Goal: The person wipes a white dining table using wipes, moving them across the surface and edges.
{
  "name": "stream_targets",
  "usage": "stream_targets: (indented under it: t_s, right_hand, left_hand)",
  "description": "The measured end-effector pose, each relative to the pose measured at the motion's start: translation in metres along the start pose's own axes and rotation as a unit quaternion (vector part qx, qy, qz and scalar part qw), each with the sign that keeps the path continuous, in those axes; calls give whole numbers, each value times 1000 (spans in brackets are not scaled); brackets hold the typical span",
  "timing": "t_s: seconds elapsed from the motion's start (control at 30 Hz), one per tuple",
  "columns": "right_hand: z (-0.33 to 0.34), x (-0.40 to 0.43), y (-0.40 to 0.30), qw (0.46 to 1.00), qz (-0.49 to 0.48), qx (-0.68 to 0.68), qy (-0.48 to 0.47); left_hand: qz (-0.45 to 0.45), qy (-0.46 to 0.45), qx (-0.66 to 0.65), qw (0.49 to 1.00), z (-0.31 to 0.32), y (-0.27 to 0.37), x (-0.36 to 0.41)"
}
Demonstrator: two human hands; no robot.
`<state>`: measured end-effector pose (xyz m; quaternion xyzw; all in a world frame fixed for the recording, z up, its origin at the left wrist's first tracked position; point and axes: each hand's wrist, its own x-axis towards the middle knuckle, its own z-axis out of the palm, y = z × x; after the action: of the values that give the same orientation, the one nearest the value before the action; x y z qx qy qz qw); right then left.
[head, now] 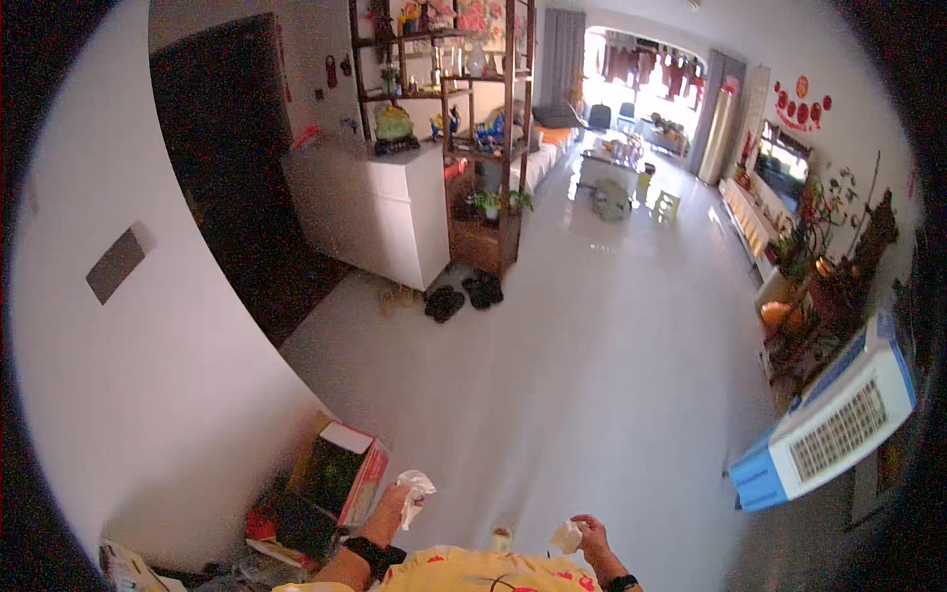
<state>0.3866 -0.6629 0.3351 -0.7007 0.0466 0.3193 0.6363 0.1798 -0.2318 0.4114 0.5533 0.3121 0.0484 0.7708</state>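
My left hand [399, 505] grips a crumpled white tissue or thin wrapper [416, 488], held out beside an open cardboard box [333, 466]. On the right, my right hand [590, 534] pinches a smaller pale crumpled piece [567, 537], perhaps tissue too. Both hands are low in the view, on either side of my yellow patterned clothing [481, 568]. Dark bands circle both wrists. One foot in a light shoe [502, 539] shows between the hands on the grey floor.
A blue and white air cooler [836, 436] stands at right. Ahead are a white cabinet [399, 214], a wooden display shelf [510, 148] and dark slippers [444, 303]. Farther off are a low table [607, 172] and a green stool [666, 206]. Plants and a carved wooden stand [821, 311] line the right wall.
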Motion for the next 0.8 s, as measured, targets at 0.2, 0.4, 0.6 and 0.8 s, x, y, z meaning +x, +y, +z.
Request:
stream_targets:
  t_s: [0.2,0.4,0.6,0.8]
  right_hand:
    - [-26,105,-65,998,43,31,-24]
    - [14,196,-95,994,83,13,-64]
    - [-11,299,-139,993,105,-11,-57]
    - [-54,410,-211,991,66,-91,76]
  left_hand:
    - [1,74,-187,980,48,46,46]
    - [115,27,254,960,52,72,103]
    - [49,50,-15,997,64,82,260]
    - [-39,21,-172,984,91,168,431]
